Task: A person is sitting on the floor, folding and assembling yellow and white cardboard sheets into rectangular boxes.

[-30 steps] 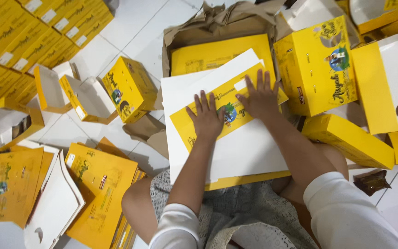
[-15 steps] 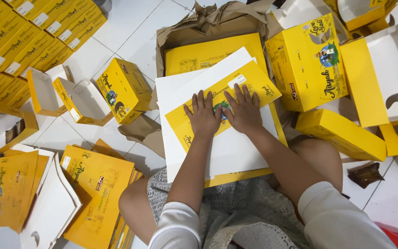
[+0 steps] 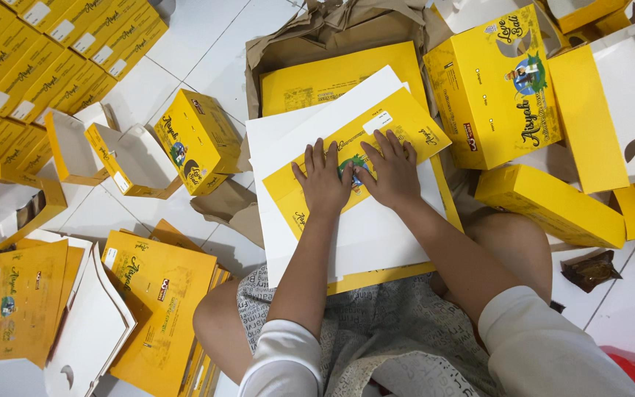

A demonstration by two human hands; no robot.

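- The left hand point(image 3: 323, 180) lies palm down, fingers spread, on a flat yellow box blank point(image 3: 354, 158) that rests across the person's lap, on top of a white sheet point(image 3: 347, 235) of unfolded card.
- The right hand point(image 3: 389, 170) lies just beside it, also flat and open, the two hands nearly touching at the thumbs over the printed picture in the middle of the blank.
- Neither grip closes on anything: both hands are fully open and only press the card down.
- The blank sits tilted, its long edge running from lower left to upper right, with a small white label near its upper corner.
- Under the white sheet more yellow card shows, and beyond it a further flat yellow sheet lies in torn brown wrapping paper point(image 3: 332, 29).
- As a judgement, the step in hand looks like flattening or creasing the blank before it is folded into a box.
- The next move would call for curling the fingers under a flap edge and keeping the other palm down so the card does not slide off the lap.
- Around the person, on the white tiled floor point(image 3: 185, 44): a closed yellow box point(image 3: 196, 140) to the left, open trays point(image 3: 104, 151) beside it, and a big folded box point(image 3: 494, 88) to the right.
- A stack of flat yellow blanks point(image 3: 152, 294) lies near the left knee.
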